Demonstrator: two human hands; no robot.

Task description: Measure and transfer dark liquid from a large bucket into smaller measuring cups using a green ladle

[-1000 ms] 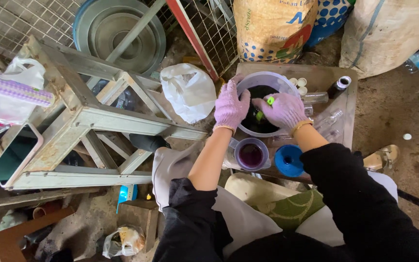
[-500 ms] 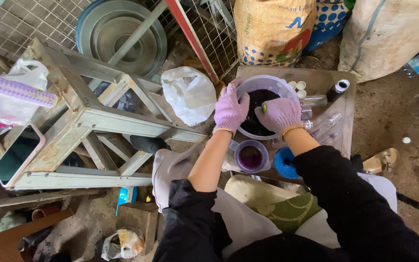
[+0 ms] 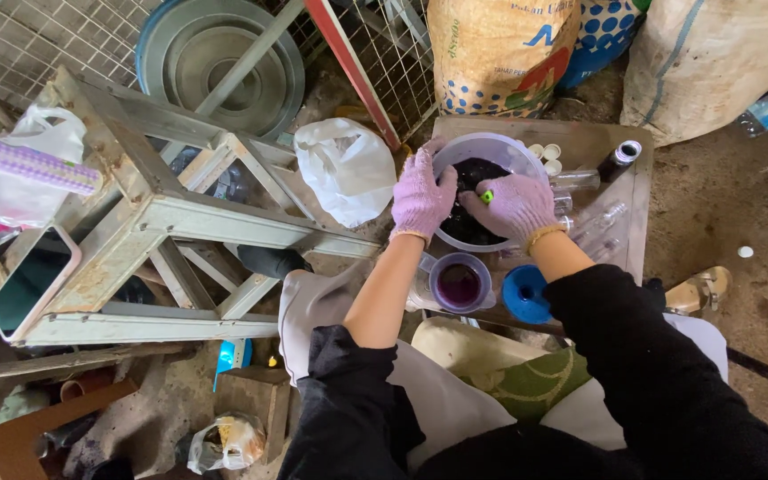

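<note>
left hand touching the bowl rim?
Touching. The head view shows the gloved left hand lying over the left rim of the bowl, fingers draped across the edge with no gap, while the right hand reaches into it.

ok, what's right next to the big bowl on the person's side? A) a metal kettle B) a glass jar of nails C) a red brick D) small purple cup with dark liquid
D: a small purple cup holding dark liquid stands just below the bowl, beside a blue lid.
</note>
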